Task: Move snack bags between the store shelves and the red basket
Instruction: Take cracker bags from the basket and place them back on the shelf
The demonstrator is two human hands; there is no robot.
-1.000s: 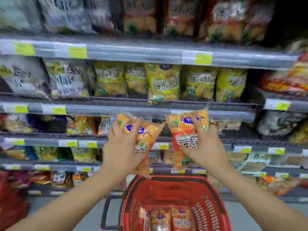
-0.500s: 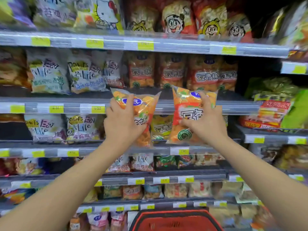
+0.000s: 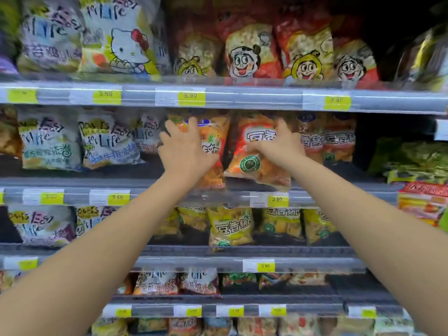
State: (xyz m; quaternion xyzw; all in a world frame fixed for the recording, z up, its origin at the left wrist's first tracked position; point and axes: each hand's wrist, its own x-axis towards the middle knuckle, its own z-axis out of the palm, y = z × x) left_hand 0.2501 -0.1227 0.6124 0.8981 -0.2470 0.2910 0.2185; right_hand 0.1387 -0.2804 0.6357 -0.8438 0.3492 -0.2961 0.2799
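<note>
Since the earlier frame I've raised both orange snack bags from basket height to the shelf (image 3: pixel 169 183). My left hand (image 3: pixel 185 151) grips one bag (image 3: pixel 213 141), my right hand (image 3: pixel 278 146) the other (image 3: pixel 252 163); both stand upright, the slot directly ahead.

Two bare forearms extended up and forward, converging, left hand (image 3: pixel 186 151) palm-forward, fingers spread and curled in a grasp, right hand (image 3: pixel 278 144) alongside, close but apart, fingers closed in a grasp, thumb down.
</note>
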